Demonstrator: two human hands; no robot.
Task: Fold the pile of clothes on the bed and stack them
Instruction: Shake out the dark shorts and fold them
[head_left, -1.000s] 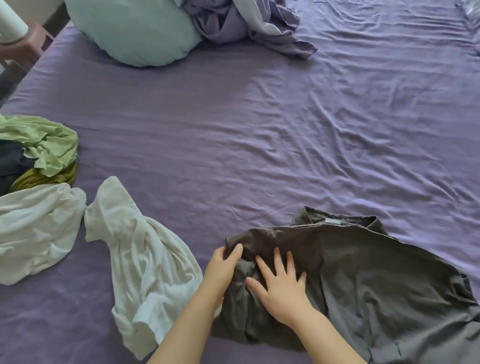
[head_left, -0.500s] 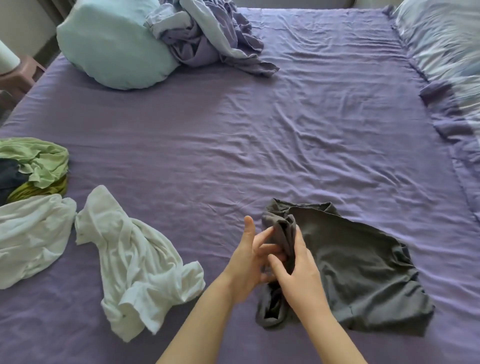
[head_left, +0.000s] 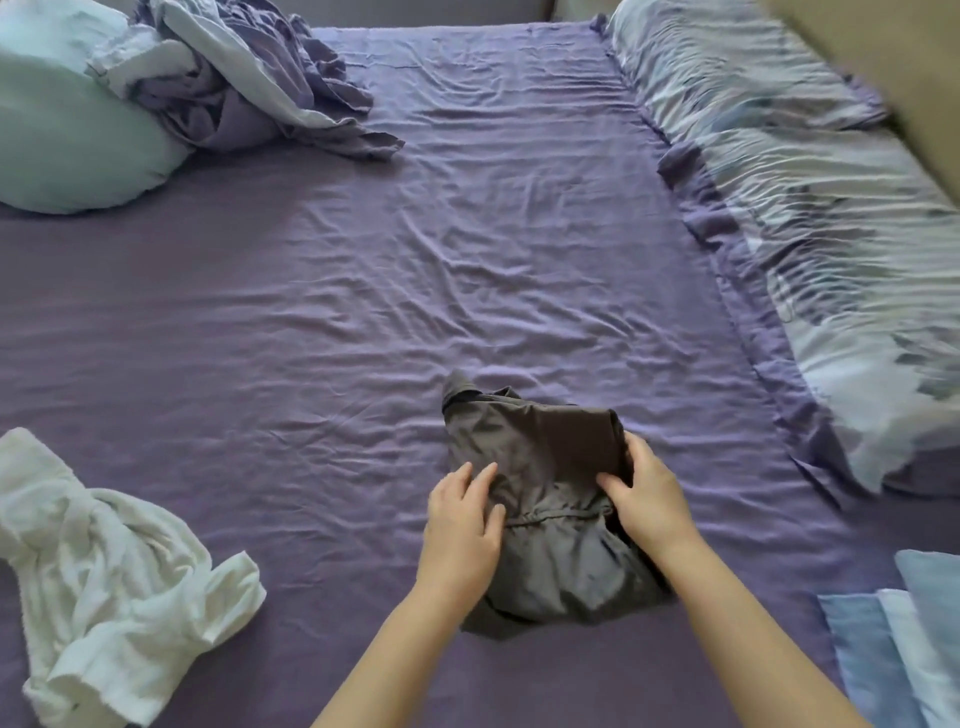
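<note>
One head-worn view looks forward and down, close over the purple bed (head_left: 467, 234).

purple bed (head_left: 467, 249): grey garment (head_left: 540, 499), white garment (head_left: 114, 587), pillow (head_left: 57, 130).

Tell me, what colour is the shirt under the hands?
Dark grey shirt, clearest in the head view.

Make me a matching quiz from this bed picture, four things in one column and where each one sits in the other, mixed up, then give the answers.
Things:
1. grey garment
2. white garment
3. pale green pillow
4. folded blue clothes

Places:
A. far left corner
B. near right edge
C. near centre, under both hands
D. near left, crumpled

Pairs: 1-C, 2-D, 3-A, 4-B. The left hand lies flat on the grey garment; the right hand grips its fold.
</note>
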